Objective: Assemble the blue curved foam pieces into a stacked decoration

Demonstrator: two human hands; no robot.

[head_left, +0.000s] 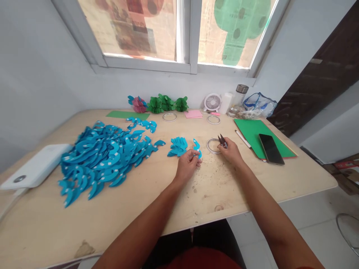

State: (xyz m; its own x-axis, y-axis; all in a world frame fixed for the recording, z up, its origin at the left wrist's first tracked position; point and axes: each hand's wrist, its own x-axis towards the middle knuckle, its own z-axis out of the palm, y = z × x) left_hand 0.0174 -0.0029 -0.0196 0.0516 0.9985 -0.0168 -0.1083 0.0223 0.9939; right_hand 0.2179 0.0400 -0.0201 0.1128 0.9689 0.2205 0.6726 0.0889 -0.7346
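My left hand (187,163) rests on the wooden table (140,201) with its fingers pinched on a curved blue paper piece (197,146). Just left of it lies a small stack of the same blue pieces (177,146). My right hand (230,150) is closed on small dark snips (222,140), whose tips point up over a tape ring (212,146). A large heap of blue curved pieces (103,155) with white tabs covers the table's left half. Small paper crumbs (209,170) lie scattered between my hands.
A white box (36,165) sits at the far left edge. A green sheet (256,135) with a black phone (270,148) and a pen (242,139) lies at the right. Paper ornaments (165,104), a small fan (212,102), a bottle and two more tape rings stand along the wall.
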